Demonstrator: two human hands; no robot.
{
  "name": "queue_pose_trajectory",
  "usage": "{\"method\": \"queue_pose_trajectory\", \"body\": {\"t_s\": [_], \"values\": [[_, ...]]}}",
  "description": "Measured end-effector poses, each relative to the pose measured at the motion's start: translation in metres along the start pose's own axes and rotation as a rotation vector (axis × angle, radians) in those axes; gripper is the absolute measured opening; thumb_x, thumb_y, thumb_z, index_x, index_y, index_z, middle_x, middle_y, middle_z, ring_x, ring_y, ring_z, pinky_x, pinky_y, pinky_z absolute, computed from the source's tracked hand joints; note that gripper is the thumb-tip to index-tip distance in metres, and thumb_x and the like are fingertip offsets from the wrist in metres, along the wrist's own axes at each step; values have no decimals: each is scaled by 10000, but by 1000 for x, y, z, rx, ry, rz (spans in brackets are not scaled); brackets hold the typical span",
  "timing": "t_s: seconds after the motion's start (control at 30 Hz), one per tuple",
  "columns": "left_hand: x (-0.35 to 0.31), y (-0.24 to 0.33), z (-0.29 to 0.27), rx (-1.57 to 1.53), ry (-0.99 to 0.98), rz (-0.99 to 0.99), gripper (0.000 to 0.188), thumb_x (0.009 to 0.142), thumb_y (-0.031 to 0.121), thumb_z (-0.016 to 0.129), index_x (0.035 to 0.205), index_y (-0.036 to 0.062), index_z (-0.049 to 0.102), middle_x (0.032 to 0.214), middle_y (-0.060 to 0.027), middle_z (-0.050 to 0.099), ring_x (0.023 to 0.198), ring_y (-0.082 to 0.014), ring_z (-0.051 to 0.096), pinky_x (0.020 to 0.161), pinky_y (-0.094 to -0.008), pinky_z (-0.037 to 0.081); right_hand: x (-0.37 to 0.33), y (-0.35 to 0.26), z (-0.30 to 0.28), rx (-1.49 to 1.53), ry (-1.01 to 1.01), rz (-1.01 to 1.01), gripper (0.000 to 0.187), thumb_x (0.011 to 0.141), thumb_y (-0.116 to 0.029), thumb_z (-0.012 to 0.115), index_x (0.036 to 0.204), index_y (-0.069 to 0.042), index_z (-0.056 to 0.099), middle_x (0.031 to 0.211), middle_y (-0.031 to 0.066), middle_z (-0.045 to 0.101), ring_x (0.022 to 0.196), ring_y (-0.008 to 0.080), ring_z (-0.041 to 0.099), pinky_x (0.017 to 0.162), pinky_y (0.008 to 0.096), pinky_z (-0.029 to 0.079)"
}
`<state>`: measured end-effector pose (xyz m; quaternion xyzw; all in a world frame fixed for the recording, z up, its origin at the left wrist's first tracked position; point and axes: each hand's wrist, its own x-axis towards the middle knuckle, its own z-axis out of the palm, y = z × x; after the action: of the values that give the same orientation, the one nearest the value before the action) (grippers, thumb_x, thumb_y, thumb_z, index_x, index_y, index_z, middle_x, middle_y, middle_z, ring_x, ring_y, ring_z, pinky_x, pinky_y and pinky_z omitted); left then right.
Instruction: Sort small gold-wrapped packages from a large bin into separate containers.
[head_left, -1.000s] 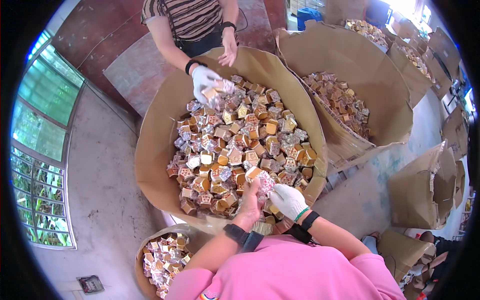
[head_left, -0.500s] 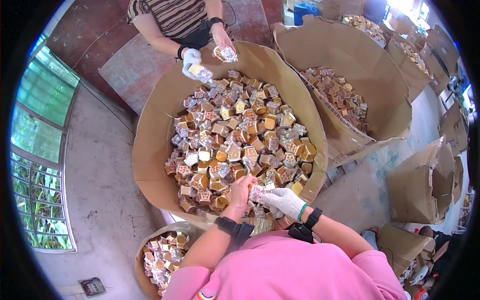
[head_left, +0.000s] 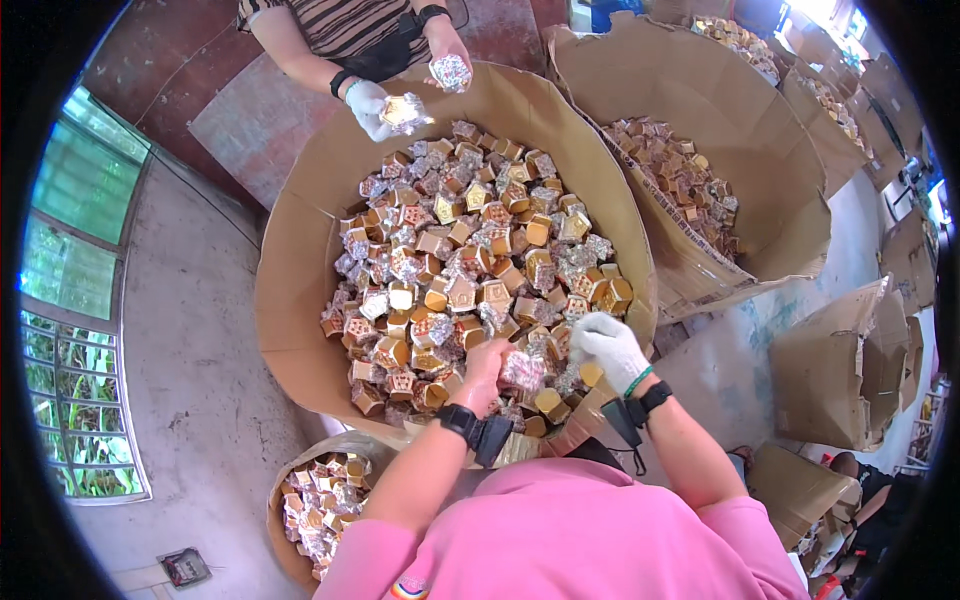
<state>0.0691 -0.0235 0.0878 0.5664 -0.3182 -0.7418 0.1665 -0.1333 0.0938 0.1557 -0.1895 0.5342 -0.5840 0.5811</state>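
Observation:
My bare left hand (head_left: 487, 372) is closed around a small house-shaped ornament (head_left: 522, 371) with a pink and white speckled surface, held just above the near part of the heap. To its right, my right hand (head_left: 608, 345), in a white knit glove, is apart from that ornament and low over the heap. Its fingers are curled, and whatever they may hold is hidden. Beneath both hands lies a heap of house-shaped ornaments (head_left: 460, 292), brown, gold and red, many with glittery silvery parts. A large round cardboard bin (head_left: 300, 300) contains them.
Across the bin a person in a striped top holds a silvery piece (head_left: 451, 73) and another piece (head_left: 404, 113), one in each hand. A second cardboard bin (head_left: 720, 90) stands at far right. A smaller container (head_left: 279, 512) with more ornaments is at near left; an open carton (head_left: 815, 370) stands right.
My hands have separated: the right let go of the speckled ornament and moved up and right, while the left keeps it. The other person's gloved hand has risen away from the heap.

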Motion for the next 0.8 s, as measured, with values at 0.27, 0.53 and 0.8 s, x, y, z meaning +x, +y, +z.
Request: {"method": "queue_pose_trajectory", "body": {"t_s": [0.27,0.53,0.8], "values": [[37,-2,57,1344,-127,304,715,765,410,682,1331,25,478,1178,-253,605,1055,-388,603,902,-424,476,-14,11,-41,15,65,-16,136,766,15,536,875,-25,607,859,43,610,762,153,604,734,293,517],[63,-27,88,1510,-85,179,599,782,470,674,1121,-18,600,1120,-245,628,1032,-387,611,870,-443,492,-20,3,-54,381,92,68,142,768,46,526,885,-19,573,866,72,584,800,208,592,812,397,536],[-1,-2,66,1074,-103,489,582,757,326,740,1202,39,499,1061,-209,634,984,-360,622,839,-397,480,-17,6,-64,411,-60,53,66,749,2,535,770,-59,520,711,27,484,609,155,493,712,347,530]]}}
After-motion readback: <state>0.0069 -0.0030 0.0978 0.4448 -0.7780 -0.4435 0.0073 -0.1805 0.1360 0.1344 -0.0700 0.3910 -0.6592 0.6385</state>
